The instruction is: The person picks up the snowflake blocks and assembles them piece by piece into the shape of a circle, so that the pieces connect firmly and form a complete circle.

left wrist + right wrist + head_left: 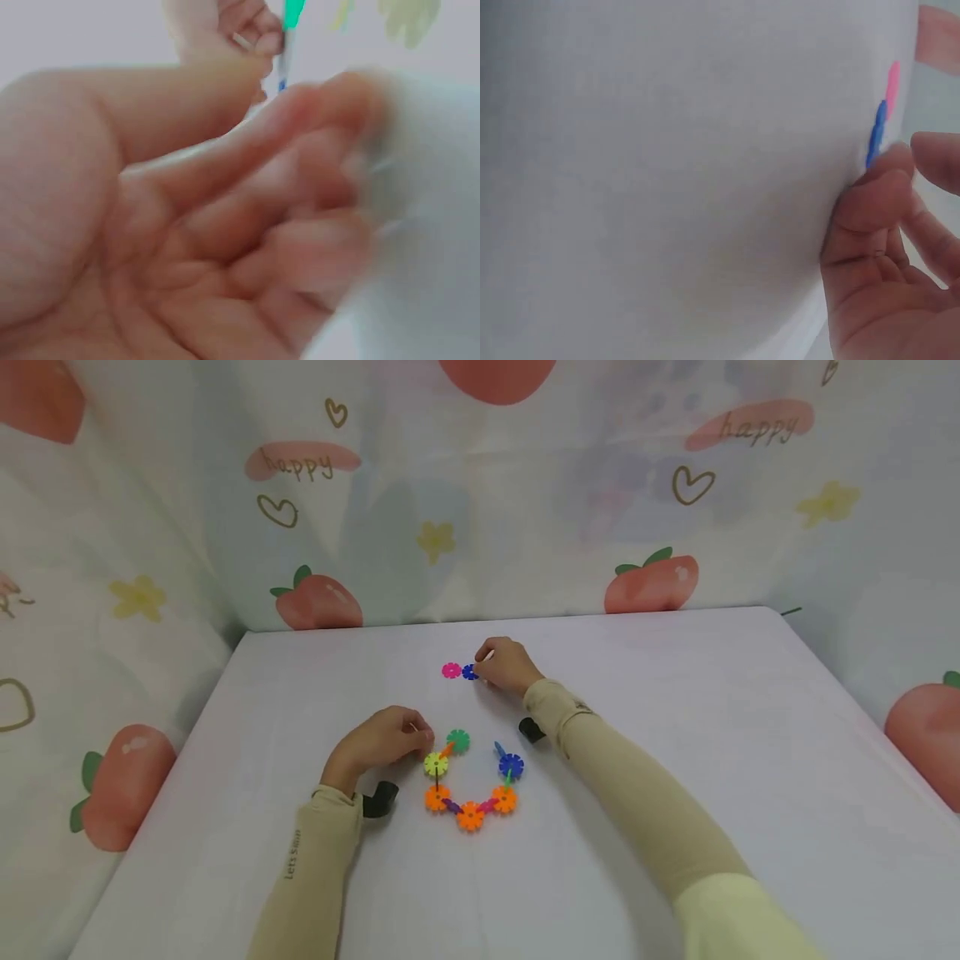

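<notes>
My right hand (pixel 510 667) is at the far part of the table, fingertips at the right edge of a dark blue notched disc (pixel 468 672). A pink notched disc (pixel 451 670) lies just left of the blue one. In the right wrist view the fingers bend beside the blue disc (pixel 876 135), the thumb standing apart from them. Loosely bent, my left hand (pixel 384 739) hovers left of a yellow disc (pixel 436 765) and a green disc (pixel 458 741). Nothing shows in its palm in the left wrist view.
A curved chain of joined notched discs lies between my forearms, with orange discs (pixel 470 817) along its near side and a blue disc (pixel 512 766) at its right. Black wrist cameras (pixel 380 799) hang under both cuffs. A patterned curtain (pixel 510 510) rises behind the white table (pixel 675 693).
</notes>
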`<state>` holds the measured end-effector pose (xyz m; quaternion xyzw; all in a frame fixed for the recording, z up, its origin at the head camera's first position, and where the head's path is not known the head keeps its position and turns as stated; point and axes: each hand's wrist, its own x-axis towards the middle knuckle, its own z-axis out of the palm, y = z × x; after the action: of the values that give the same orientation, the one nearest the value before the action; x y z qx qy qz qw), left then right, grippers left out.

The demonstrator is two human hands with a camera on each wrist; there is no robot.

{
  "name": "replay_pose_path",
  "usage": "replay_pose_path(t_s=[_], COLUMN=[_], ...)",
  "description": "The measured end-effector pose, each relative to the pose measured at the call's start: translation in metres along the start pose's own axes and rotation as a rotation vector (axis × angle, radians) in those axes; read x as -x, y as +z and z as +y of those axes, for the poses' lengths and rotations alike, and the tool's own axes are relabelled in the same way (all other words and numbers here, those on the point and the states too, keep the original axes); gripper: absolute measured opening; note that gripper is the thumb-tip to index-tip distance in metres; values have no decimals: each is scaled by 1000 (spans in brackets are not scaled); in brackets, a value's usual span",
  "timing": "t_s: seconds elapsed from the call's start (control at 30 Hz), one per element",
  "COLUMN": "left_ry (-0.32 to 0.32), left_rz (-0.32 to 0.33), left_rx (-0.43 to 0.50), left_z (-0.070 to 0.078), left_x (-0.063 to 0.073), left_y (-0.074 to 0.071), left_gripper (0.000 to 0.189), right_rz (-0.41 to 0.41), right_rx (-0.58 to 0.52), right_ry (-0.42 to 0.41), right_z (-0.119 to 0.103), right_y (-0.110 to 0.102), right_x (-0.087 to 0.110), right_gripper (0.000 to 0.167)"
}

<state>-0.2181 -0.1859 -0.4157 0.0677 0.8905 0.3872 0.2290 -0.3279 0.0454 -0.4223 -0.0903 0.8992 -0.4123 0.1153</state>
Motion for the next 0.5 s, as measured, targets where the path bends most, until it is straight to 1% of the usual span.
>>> replay_pose_path(t_s=[0.07, 0.13, 0.17, 0.23, 0.33, 0.43, 0.5], left_ry=[7, 8, 3, -27, -67, -87, -89], left_rz=[61, 90, 92, 93, 106, 111, 110], left_rx=[19, 50, 60, 76, 68, 60, 46], left_z=[3, 7, 8, 11, 14, 16, 17], left_x=[-4, -8, -9, -11, -14, -14, -14], left_y=[5, 10, 12, 17, 21, 25, 28], left_gripper=[21, 23, 25, 26, 25, 23, 21], right_rz=[4, 5, 2, -7, -25, -28, -25], right_rx=[33, 61, 75, 100, 121, 133, 126], right_ry=[-3, -10, -16, -28, -35, -36, -35], right_z=[1, 1, 1, 1, 1, 1, 1], right_y=[1, 2, 3, 4, 5, 6, 6], right_x=[-2, -4, -5, -7, -8, -8, -6], right_gripper=[26, 27, 28, 28, 29, 29, 28])
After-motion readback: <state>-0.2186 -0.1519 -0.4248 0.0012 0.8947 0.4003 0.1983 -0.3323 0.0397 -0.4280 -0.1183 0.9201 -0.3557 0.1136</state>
